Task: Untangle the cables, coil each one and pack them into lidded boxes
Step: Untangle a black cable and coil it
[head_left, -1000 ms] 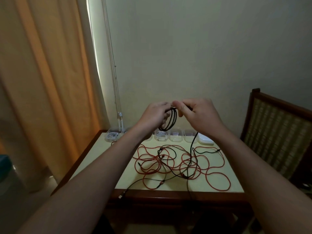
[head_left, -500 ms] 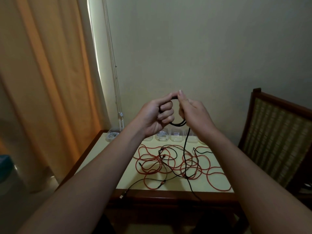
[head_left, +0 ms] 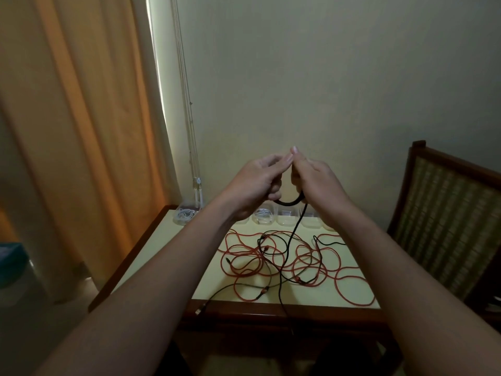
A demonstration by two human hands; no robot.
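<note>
Yellow-topped table [head_left: 162, 240] beneath raised arms: left hand [head_left: 254, 183] and right hand [head_left: 317, 183] both grip a black cable [head_left: 288, 203] coil, its tail trailing through the red cables [head_left: 245, 271]. Risk: further winding may snag and tighten that tangle.

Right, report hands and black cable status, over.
Both on black cable: left hand and right hand grip its coil above the table. Loose tail drops into red cables, tangled there.
</note>
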